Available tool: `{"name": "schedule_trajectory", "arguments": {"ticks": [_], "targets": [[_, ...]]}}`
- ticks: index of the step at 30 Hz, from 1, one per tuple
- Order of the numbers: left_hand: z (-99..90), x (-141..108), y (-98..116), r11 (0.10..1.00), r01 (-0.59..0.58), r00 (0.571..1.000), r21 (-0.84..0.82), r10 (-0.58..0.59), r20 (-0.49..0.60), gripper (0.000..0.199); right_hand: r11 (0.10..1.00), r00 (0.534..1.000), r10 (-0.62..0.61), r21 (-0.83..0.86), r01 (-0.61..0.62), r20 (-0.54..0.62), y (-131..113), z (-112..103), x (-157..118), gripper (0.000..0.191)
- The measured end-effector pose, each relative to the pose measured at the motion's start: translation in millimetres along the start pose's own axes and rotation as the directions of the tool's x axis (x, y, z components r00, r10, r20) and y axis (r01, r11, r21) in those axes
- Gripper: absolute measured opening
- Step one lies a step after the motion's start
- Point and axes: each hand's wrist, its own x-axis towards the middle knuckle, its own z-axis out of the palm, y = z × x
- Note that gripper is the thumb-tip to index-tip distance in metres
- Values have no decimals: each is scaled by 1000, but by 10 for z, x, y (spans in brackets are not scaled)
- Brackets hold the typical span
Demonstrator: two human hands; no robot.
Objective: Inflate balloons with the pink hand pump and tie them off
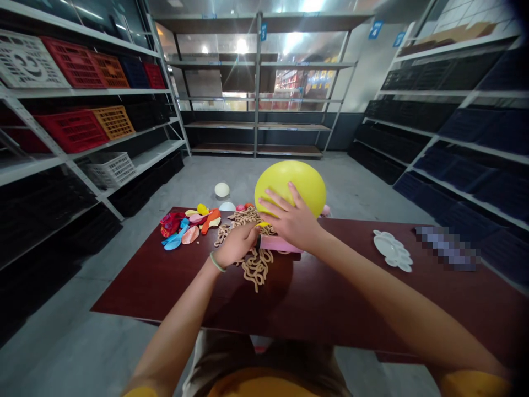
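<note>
Yellow balloon (pixel 311 187), inflated, was at the far side of the dark red surface (pixel 351 298), its neck towards the left hand (pixel 237 245). That hand's grip was closed, thumb and fingers curled around the neck. The right hand (pixel 300 221) lay over the balloon's near side, its grip spread wide, palm down. Just below it was a pink tube (pixel 275 243), its dark end beside the left fingers; I could not tell if either hand touched it. Tan cords (pixel 256 270) were heaped underneath and nearby. Flat balloons (pixel 196 219) lay left of them, a white palette (pixel 392 250) well to the right. Beyond the surface, a pale ball (pixel 222 190) rested on the floor (pixel 194 182).
</note>
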Motion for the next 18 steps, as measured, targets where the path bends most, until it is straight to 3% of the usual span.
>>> {"name": "schedule_trajectory", "arguments": {"ticks": [6, 12, 18], "targets": [[-13, -33, 38, 974, 28, 998, -226, -15, 61, 41, 1000, 996, -27, 12, 28, -83, -77, 12, -42, 22], [-21, -81, 74, 955, 63, 993, -291, -32, 110, 43, 993, 990, -100, 55, 106, -99, -70, 56, -73, 22], [-8, -94, 21, 808, 181, 979, -561, -93, 182, 43, 990, 995, -88, 109, 93, -46, -20, 37, -107, 26]]}}
